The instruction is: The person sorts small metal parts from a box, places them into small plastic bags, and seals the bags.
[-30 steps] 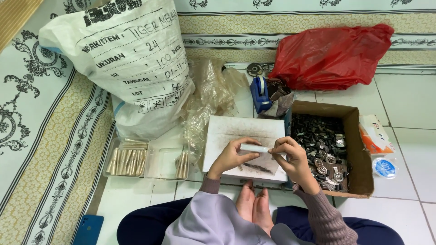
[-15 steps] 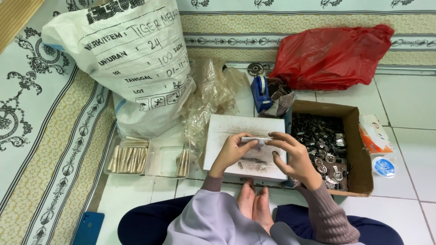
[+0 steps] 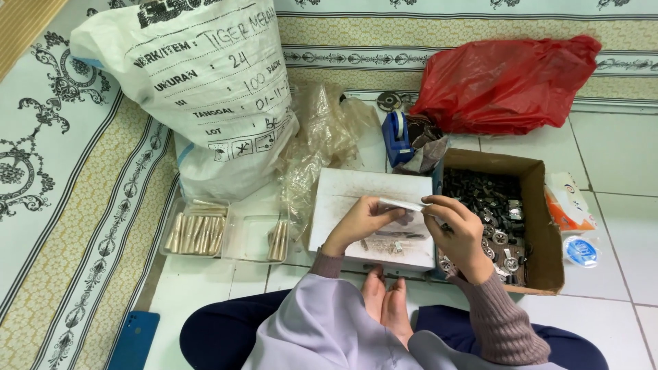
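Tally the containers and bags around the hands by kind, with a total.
White sack: 1
Red plastic bag: 1
Clear plastic bag: 1
Cardboard box: 1
Clear trays: 2
Total: 6

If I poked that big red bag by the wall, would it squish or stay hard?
Probably squish a bit. The red plastic bag looks thin and crinkly, so its skin should dent and rustle. It bulges and sags on the floor, so it is likely full and fairly heavy. It would likely slump rather than roll.
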